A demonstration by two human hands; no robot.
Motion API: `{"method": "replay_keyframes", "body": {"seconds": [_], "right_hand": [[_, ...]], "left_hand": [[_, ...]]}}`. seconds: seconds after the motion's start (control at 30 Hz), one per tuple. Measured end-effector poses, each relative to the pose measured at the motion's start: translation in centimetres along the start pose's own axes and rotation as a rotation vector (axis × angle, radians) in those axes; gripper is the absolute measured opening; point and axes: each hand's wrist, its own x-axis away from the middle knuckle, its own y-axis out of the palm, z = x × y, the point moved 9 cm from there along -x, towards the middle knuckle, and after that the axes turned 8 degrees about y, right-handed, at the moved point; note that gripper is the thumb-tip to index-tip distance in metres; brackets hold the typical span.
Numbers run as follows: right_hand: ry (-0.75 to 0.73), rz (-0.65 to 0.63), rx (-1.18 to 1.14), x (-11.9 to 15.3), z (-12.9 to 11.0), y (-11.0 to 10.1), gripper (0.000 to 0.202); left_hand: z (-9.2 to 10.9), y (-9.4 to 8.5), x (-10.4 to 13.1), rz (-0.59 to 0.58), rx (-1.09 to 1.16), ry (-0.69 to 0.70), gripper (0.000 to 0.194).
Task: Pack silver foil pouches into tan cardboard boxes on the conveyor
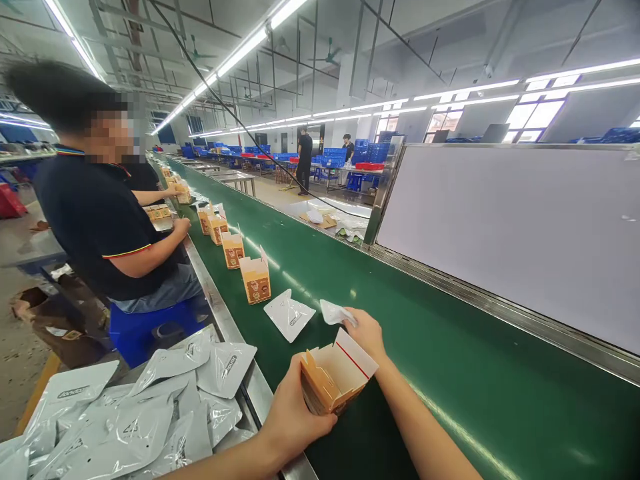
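Observation:
My left hand (293,417) is wrapped round a small orange-brown carton (325,387) with its white-lined top flap standing up, held over the green conveyor belt (450,373). Just beyond the carton, my right hand (366,333) pinches a white pouch (336,312) by one end. Another white pouch (290,315) with a dark printed label lies flat on the belt, left of my right hand. Past it stands an open-topped carton (255,279), first in a row of similar ones. What is inside the held carton cannot be made out.
A heap of white pouches (130,413) lies at the lower left beside the belt's metal edge (220,313). A co-worker (95,200) sits on a blue stool (150,333) at the left. A white panel (510,233) stands along the belt's right side.

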Motion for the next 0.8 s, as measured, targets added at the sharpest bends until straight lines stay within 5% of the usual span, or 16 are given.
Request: {"method": "replay_keyframes", "body": {"seconds": [0.17, 0.27, 0.33, 0.4, 0.53, 0.63, 0.8], "right_hand": [[0.158, 0.323, -0.24, 5.0, 2.4, -14.9, 0.043], [0.036, 0.213, -0.531, 8.8, -0.9, -20.6, 0.036], [-0.011, -0.076, -0.593, 10.7, -4.1, -20.6, 0.026], [0.024, -0.275, -0.414, 12.2, -5.8, -18.9, 0.017], [-0.051, -0.109, 0.212, 13.4, -6.5, -16.2, 0.022], [-0.186, -0.022, 0.421, 14.7, -7.1, -13.6, 0.026], [-0.307, -0.376, 0.273, 17.3, -7.8, -10.2, 0.061]], "left_hand": [[1.1, 0.1, -0.5, 0.003, -0.101, 0.061, 0.057], [1.8, 0.7, -0.7, -0.012, -0.207, 0.132, 0.055], [2.4, 1.3, -0.7, -0.016, -0.257, 0.216, 0.054], [2.7, 1.8, -0.6, -0.003, -0.295, 0.293, 0.055], [3.4, 3.0, -0.1, 0.026, -0.371, 0.463, 0.059], [4.4, 4.2, 0.6, -0.005, -0.398, 0.636, 0.062], [3.9, 4.9, 0.7, 0.002, -0.373, 0.574, 0.064]]}}
